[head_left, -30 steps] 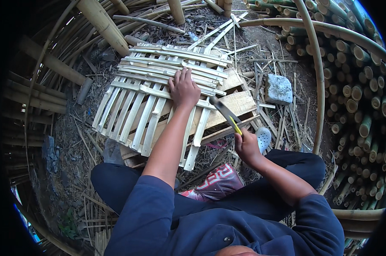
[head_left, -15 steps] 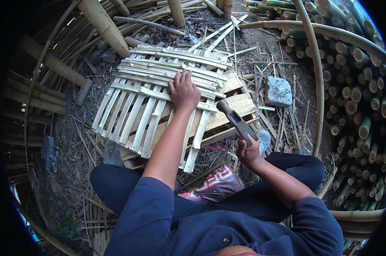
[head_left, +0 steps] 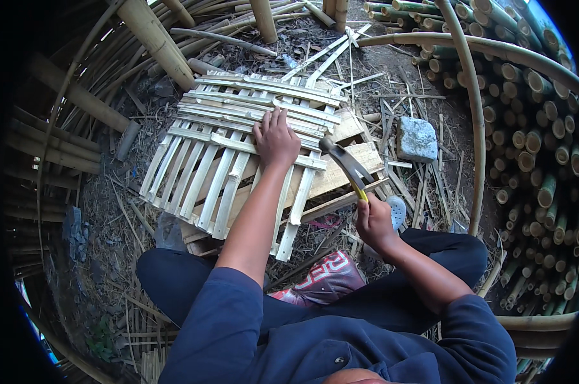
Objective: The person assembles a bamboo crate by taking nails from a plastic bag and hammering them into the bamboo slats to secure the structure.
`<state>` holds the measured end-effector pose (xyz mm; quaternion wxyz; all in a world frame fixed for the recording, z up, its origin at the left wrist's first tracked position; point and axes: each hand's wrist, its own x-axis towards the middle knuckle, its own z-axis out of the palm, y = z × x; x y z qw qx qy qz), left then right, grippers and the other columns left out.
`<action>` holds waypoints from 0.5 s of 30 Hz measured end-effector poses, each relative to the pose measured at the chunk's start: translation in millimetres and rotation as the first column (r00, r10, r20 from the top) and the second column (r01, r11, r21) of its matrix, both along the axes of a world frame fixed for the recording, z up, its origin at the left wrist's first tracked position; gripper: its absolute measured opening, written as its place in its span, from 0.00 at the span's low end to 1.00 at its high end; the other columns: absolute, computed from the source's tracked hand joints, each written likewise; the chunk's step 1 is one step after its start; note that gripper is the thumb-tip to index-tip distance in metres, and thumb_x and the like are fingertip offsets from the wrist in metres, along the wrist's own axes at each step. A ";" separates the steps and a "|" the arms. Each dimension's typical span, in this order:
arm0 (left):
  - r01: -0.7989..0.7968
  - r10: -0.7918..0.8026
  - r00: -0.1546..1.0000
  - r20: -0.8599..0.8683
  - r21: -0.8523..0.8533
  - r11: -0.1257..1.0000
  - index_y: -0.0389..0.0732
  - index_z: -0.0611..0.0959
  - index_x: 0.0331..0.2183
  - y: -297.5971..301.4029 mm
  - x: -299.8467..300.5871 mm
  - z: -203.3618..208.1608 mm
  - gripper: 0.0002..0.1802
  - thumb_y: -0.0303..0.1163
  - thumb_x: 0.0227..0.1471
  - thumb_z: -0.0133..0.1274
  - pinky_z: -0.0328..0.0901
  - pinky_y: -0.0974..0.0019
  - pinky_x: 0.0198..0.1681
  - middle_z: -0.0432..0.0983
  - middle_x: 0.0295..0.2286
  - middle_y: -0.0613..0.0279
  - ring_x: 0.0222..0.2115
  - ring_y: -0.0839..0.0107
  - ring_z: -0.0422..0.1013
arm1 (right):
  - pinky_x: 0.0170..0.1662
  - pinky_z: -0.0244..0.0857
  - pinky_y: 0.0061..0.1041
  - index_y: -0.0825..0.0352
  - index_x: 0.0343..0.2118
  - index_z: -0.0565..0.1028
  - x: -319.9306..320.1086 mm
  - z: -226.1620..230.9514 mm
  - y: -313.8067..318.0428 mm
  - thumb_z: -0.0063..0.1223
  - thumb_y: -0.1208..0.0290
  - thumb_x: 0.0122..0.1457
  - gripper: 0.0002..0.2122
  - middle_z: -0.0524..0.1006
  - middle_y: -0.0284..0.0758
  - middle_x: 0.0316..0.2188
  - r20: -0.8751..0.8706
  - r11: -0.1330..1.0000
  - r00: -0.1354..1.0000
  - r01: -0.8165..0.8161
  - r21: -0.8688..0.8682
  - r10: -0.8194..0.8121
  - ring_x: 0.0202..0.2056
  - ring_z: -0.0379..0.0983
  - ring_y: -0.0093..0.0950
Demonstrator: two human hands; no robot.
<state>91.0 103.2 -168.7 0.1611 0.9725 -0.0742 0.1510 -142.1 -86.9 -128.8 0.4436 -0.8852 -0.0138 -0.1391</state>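
A panel of pale split-bamboo slats (head_left: 207,185), laid crosswise over one another, rests on a low wooden platform (head_left: 360,159) in front of me. My left hand (head_left: 278,137) lies on the crosspieces at the panel's right part, palm down, fingers stretched forward over them. To its right, my right hand (head_left: 374,221) is wrapped round the handle of a claw hammer (head_left: 344,161) with a bit of yellow at the neck. The hammer's striking face is at the right ends of the crosspieces; whether it touches them I cannot tell.
A pale stone block (head_left: 417,139) sits right of the platform. Cut bamboo poles (head_left: 526,160) are stacked at the right, behind a bent bamboo rail (head_left: 475,115). Thick bamboo posts (head_left: 155,41) stand at the far left. A printed red-and-white sack (head_left: 321,281) lies between my legs.
The hammer has swung, its head dropping slightly left and nearer the slat ends, and its yellow part now shows. My left hand stays in place on the panel.
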 end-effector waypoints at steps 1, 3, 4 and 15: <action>0.007 -0.007 1.000 0.004 0.005 1.000 0.49 0.73 0.62 -1.5 -1.3 0.5 0.26 0.36 0.63 0.43 0.44 0.47 0.71 0.65 0.64 0.65 0.67 0.65 0.55 | 0.26 0.63 0.50 0.70 0.28 0.71 -2.4 -2.4 -1.0 0.50 0.62 0.70 0.16 0.72 0.52 0.17 -0.009 1.000 1.000 0.009 0.000 -0.009 0.22 0.72 0.56; 0.021 -0.021 1.000 0.011 0.016 1.000 0.49 0.73 0.62 -4.9 -0.1 2.6 0.26 0.36 0.63 0.43 0.43 0.47 0.71 0.65 0.65 0.65 0.67 0.65 0.55 | 0.27 0.63 0.50 0.70 0.29 0.71 -4.7 -15.3 -2.1 0.50 0.62 0.70 0.16 0.73 0.52 0.17 -0.027 1.000 0.999 0.028 -0.001 -0.028 0.22 0.73 0.56; 0.022 -0.022 1.000 0.009 0.014 1.000 0.49 0.73 0.62 -5.6 2.5 4.4 0.26 0.36 0.63 0.43 0.43 0.47 0.71 0.65 0.64 0.65 0.67 0.65 0.55 | 0.26 0.64 0.47 0.70 0.30 0.71 3.4 -18.4 0.8 0.50 0.65 0.69 0.14 0.72 0.50 0.17 -0.260 0.959 0.959 0.032 -0.283 -0.109 0.23 0.73 0.55; 0.013 -0.014 1.000 0.028 0.032 0.999 0.49 0.73 0.61 -4.0 -2.9 1.5 0.26 0.36 0.63 0.42 0.44 0.48 0.71 0.65 0.64 0.65 0.67 0.65 0.56 | 0.27 0.65 0.47 0.70 0.28 0.71 2.4 -8.5 2.3 0.50 0.61 0.69 0.17 0.73 0.50 0.17 -0.182 0.985 0.977 0.079 -0.156 -0.107 0.22 0.74 0.54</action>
